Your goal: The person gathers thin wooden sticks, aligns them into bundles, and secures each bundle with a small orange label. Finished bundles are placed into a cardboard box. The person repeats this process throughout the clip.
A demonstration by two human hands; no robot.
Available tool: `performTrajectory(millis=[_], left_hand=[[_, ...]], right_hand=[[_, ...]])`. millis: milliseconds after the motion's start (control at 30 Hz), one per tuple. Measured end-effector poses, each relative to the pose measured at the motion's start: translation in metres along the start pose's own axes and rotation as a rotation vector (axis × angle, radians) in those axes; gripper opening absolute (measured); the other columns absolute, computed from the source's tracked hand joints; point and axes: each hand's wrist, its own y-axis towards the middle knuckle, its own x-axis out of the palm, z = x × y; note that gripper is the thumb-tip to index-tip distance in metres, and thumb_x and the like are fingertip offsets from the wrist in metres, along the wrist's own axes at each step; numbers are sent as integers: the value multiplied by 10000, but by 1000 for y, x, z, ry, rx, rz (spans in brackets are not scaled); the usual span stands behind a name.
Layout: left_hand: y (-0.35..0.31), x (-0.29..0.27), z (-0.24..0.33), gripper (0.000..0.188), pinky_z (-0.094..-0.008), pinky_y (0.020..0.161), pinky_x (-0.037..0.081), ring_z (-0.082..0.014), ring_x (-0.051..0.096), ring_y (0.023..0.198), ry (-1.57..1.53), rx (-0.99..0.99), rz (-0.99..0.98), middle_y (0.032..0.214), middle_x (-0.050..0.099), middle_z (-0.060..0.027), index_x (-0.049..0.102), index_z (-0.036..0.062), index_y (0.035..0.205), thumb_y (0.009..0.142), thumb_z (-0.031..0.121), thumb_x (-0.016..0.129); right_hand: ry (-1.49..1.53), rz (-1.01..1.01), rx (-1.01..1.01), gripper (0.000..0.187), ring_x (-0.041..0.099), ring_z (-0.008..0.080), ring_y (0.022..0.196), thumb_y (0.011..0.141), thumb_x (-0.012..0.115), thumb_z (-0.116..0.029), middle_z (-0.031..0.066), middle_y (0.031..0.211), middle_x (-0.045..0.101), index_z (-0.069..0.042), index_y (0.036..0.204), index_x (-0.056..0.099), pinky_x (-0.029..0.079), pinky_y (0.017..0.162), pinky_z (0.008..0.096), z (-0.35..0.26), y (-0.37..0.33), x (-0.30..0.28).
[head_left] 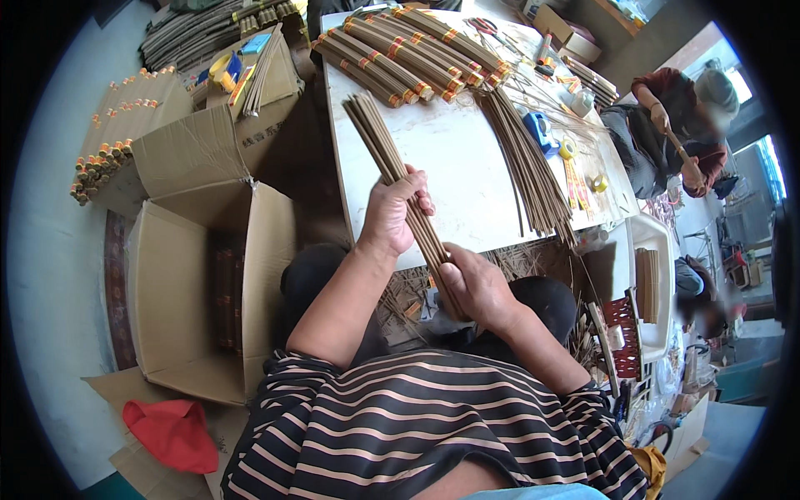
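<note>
Slanting over the front edge of the white table [408, 146] is a loose bundle of long brown incense sticks [379, 137]. My left hand [392, 212] is wrapped round its middle. Lower down, my right hand [479, 287] grips the same bundle near its bottom end, the fingers partly hidden. Loose incense sticks [525, 158] lie spread on the table, right of the held ones. Finished-looking bundles [408, 50] with red and yellow bands lie in rows at the table's far side.
An open cardboard box [187, 292] stands left, dark bundles inside. Beside the loose sticks are a blue tape dispenser [542, 133] and tape rolls [568, 148]. Scissors [483, 27] lie farther back. A red cloth [171, 435] is lower left. Another person [687, 125] works at right, holding a stick-like thing.
</note>
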Motion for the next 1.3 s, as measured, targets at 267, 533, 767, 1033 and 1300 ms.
performTrajectory(millis=[267,533,767,1033,1300], left_hand=[[-2,94,64,126,-265,519,484,-112,539,542,557,529,-328,662,535,-31,523,61,870,799,42,625],[32,69,24,160,-235,539,510,-95,568,593,1003,685,-173,742,551,-11,539,29,907,790,-4,642],[33,73,21,133,-228,536,505,-83,552,578,993,671,-138,723,556,-16,533,34,870,800,16,645],[20,96,31,82,-235,466,444,-86,504,493,825,579,-161,640,519,-5,519,53,819,834,20,593],[-19,102,33,43,-227,432,376,-86,426,475,151,25,-392,594,442,7,555,102,874,851,112,591]], right_hand=[[360,312,137,319,608,241,870,932,496,-244,175,960,612,19,1103,557,474,757,305,27,-28,-28],[419,220,210,312,546,103,754,942,491,-249,58,835,609,18,1088,559,459,686,236,49,-55,-23],[478,164,229,297,552,103,757,933,515,-238,49,822,606,17,1075,569,462,691,234,63,-57,-19],[525,255,164,273,547,97,755,918,544,-196,45,818,605,19,1085,564,460,686,236,64,-43,-25],[1115,-306,48,598,567,218,985,819,651,-302,184,1018,582,52,1227,394,440,892,353,5,-4,-46]])
